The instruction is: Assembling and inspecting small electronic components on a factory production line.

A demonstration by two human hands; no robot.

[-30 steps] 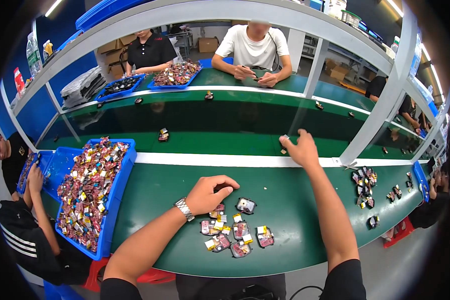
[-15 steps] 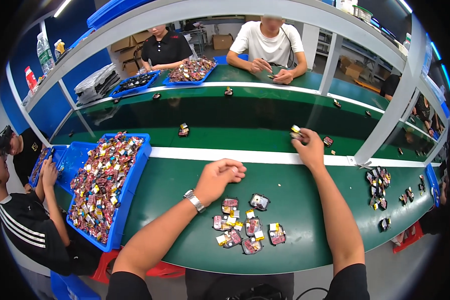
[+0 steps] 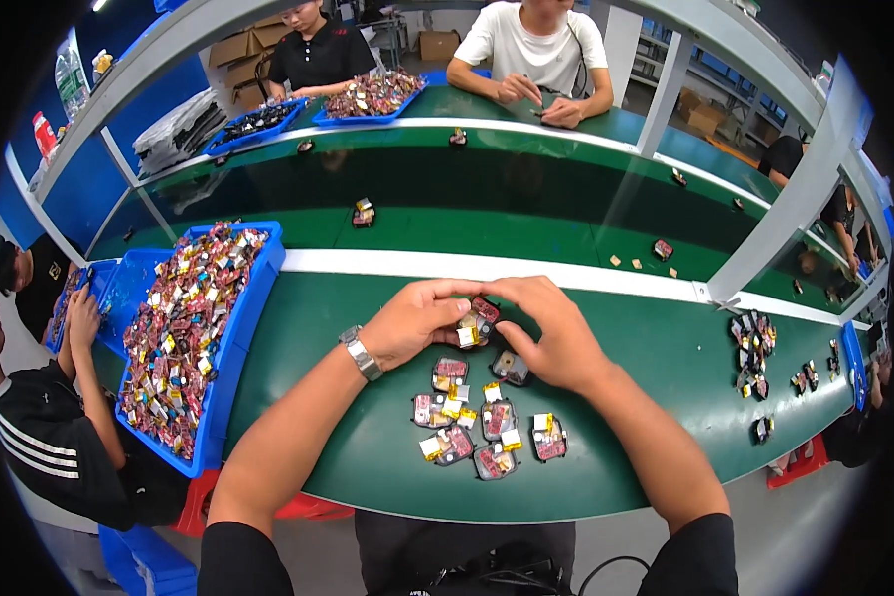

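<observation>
In front of me, a small electronic module (image 3: 485, 314) with a red circuit board, black casing and white-and-yellow battery is held between both hands above the green table (image 3: 338, 457). My left hand (image 3: 407, 320), wearing a metal watch, grips its left side with thumb and fingers. Curved around its far and right sides, my right hand (image 3: 558, 336) has its index finger on the top edge and its thumb lower down. Just below them lies a module with a dark grey face (image 3: 511, 367). Several similar red-board modules (image 3: 498, 419) are grouped nearer me.
A blue tray (image 3: 236, 382) heaped with red boards stands at the left. Beyond a white rail (image 3: 387, 262), a green belt (image 3: 526, 230) carries scattered modules. More modules (image 3: 753, 343) lie at the right. Metal posts (image 3: 770, 233) frame the bench; people work opposite and at left.
My right hand has come back from over the belt with the module, bringing it to my left hand. My left hand has closed on it. The head view has shifted slightly.
</observation>
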